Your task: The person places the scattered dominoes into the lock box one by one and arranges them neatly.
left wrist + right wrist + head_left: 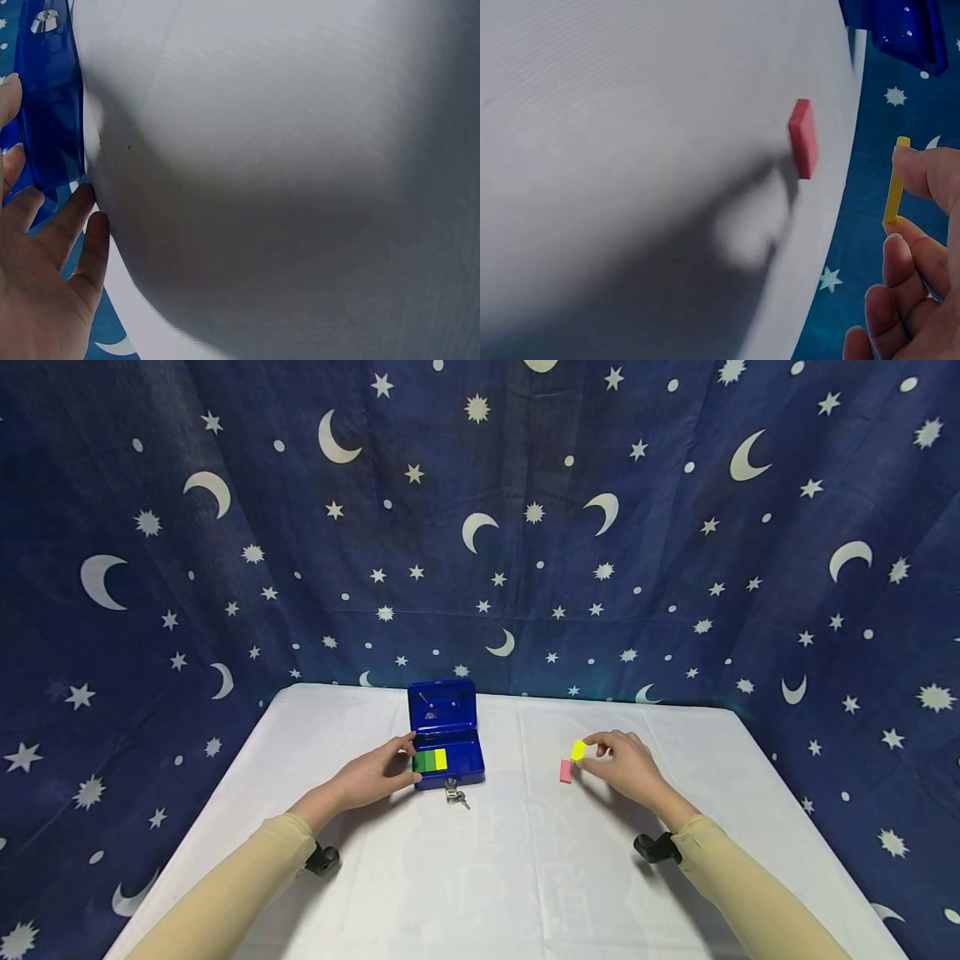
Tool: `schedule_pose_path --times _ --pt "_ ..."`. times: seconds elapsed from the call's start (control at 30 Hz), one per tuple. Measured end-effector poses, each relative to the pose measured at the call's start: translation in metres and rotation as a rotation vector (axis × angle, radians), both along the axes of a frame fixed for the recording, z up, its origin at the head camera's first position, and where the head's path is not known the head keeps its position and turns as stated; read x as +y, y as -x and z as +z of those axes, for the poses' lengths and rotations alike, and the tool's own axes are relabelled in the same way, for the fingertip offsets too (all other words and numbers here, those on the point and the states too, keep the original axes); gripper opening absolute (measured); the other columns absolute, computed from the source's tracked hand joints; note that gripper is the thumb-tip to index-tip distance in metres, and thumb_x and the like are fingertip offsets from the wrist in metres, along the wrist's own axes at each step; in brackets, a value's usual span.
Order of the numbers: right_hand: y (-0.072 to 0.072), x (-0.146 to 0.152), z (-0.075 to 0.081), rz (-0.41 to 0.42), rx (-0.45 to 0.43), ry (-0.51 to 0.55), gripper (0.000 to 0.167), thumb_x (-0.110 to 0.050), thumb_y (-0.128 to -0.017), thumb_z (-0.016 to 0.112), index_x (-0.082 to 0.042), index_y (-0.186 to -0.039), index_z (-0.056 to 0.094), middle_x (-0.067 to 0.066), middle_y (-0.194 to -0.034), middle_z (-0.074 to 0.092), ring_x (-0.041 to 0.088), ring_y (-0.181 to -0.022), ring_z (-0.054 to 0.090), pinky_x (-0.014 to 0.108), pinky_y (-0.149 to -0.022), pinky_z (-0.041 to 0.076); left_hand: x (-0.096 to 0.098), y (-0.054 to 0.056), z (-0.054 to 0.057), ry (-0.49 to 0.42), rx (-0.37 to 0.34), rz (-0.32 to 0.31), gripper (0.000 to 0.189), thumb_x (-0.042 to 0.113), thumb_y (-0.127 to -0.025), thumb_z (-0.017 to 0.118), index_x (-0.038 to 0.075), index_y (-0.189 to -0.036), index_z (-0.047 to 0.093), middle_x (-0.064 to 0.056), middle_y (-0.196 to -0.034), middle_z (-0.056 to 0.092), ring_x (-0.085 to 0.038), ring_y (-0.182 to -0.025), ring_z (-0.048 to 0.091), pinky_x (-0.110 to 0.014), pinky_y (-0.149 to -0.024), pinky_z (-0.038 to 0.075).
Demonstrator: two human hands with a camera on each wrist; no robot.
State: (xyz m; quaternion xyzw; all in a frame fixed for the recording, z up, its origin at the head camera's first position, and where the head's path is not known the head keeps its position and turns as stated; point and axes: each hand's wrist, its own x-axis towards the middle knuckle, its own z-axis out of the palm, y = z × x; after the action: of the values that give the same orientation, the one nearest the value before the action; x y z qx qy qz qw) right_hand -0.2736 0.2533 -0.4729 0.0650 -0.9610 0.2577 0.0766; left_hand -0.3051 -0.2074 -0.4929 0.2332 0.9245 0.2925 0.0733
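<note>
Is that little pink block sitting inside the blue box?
No, the head view shows the pink block lying on the white table, well apart from the blue box.

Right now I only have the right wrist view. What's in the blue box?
Observer: Green blocks and a yellow block, side by side in the left part of the box.

Engineer: And the left grip? Not in my frame.

Observer: The left grip is at the box's left side, thumb by the front corner.
</note>
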Motion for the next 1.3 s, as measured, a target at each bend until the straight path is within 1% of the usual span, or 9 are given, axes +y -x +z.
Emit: schedule_pose_path --times 0.27,0.37,0.5,0.6,0.77,0.93,1.03,1.17,1.3 --pt "0.008 -0.020 0.012 0.035 0.029 0.016 0.043 -0.037 -0.086 0.080 -0.013 -0.120 0.072 -0.001 -0.089 0.057 0.023 -0.089 0.046 0.039 -0.077 0.036 -0.001 0.001 0.000 0.002 0.000 0.006 0.058 0.060 -0.095 0.063 0.022 -0.137 0.052 0.002 -0.164 0.031 -0.029 -0.143 0.041 -0.058 -0.108 0.039" --pt "0.011 -0.029 0.017 0.050 0.040 0.028 0.043 -0.037 -0.085 0.081 -0.014 -0.120 0.072 -0.002 -0.088 0.057 0.023 -0.089 0.046 0.040 -0.079 0.035 -0.001 0.001 -0.001 0.005 -0.007 0.006 0.057 0.060 -0.094 0.063 0.022 -0.135 0.052 0.004 -0.165 0.029 -0.028 -0.144 0.041 -0.058 -0.108 0.039" --pt "0.016 -0.040 0.020 0.074 0.058 0.029 0.043 -0.039 -0.085 0.081 -0.015 -0.119 0.072 -0.003 -0.088 0.057 0.021 -0.089 0.046 0.040 -0.081 0.035 -0.001 0.001 -0.001 -0.002 0.002 0.005 0.059 0.059 -0.095 0.063 0.021 -0.139 0.051 0.002 -0.163 0.034 -0.028 -0.144 0.041 -0.057 -0.109 0.038" --pt "0.019 -0.048 0.023 0.093 0.070 0.037 0.043 -0.039 -0.084 0.082 -0.015 -0.118 0.073 -0.003 -0.088 0.057 0.021 -0.089 0.047 0.040 -0.083 0.035 -0.001 0.001 -0.001 -0.004 0.014 0.004 0.060 0.058 -0.095 0.063 0.020 -0.140 0.051 0.000 -0.162 0.036 -0.029 -0.144 0.041 -0.057 -0.109 0.038" --pt "0.022 -0.061 0.025 0.120 0.076 0.046 0.044 -0.040 -0.084 0.082 -0.014 -0.118 0.073 -0.004 -0.088 0.057 0.021 -0.090 0.048 0.041 -0.084 0.035 -0.001 0.000 -0.001 -0.001 0.014 0.003 0.059 0.058 -0.095 0.063 0.020 -0.138 0.052 0.001 -0.164 0.031 -0.029 -0.144 0.040 -0.056 -0.109 0.038" --pt "0.026 -0.072 0.026 0.134 0.065 0.041 0.043 -0.041 -0.084 0.082 -0.017 -0.118 0.073 -0.004 -0.088 0.057 0.021 -0.091 0.048 0.040 -0.084 0.035 -0.001 0.001 -0.001 -0.002 0.016 0.006 0.062 0.058 -0.095 0.063 0.020 -0.142 0.050 -0.001 -0.160 0.040 -0.029 -0.144 0.040 -0.057 -0.109 0.038" --pt "0.027 -0.078 0.026 0.140 0.053 0.047 0.042 -0.040 -0.083 0.083 -0.018 -0.118 0.074 -0.002 -0.089 0.059 0.021 -0.091 0.048 0.040 -0.083 0.035 -0.001 0.001 -0.001 0.000 0.020 0.010 0.064 0.058 -0.095 0.063 0.020 -0.145 0.048 -0.001 -0.156 0.044 -0.029 -0.143 0.041 -0.057 -0.109 0.038" --pt "0.029 -0.086 0.025 0.160 0.044 0.045 0.043 -0.040 -0.084 0.082 -0.018 -0.120 0.074 0.002 -0.091 0.060 0.021 -0.089 0.047 0.040 -0.081 0.036 0.000 0.001 0.000 -0.001 0.016 0.010 0.062 0.058 -0.095 0.063 0.020 -0.142 0.050 0.000 -0.160 0.039 -0.029 -0.144 0.041 -0.057 -0.109 0.038" --pt "0.031 -0.092 0.025 0.177 0.046 0.036 0.042 -0.040 -0.084 0.082 -0.019 -0.120 0.074 -0.001 -0.090 0.059 0.022 -0.091 0.048 0.040 -0.081 0.036 0.000 0.000 -0.001 0.000 0.011 0.010 0.057 0.059 -0.095 0.063 0.021 -0.137 0.053 0.002 -0.164 0.032 -0.029 -0.145 0.039 -0.057 -0.109 0.038"
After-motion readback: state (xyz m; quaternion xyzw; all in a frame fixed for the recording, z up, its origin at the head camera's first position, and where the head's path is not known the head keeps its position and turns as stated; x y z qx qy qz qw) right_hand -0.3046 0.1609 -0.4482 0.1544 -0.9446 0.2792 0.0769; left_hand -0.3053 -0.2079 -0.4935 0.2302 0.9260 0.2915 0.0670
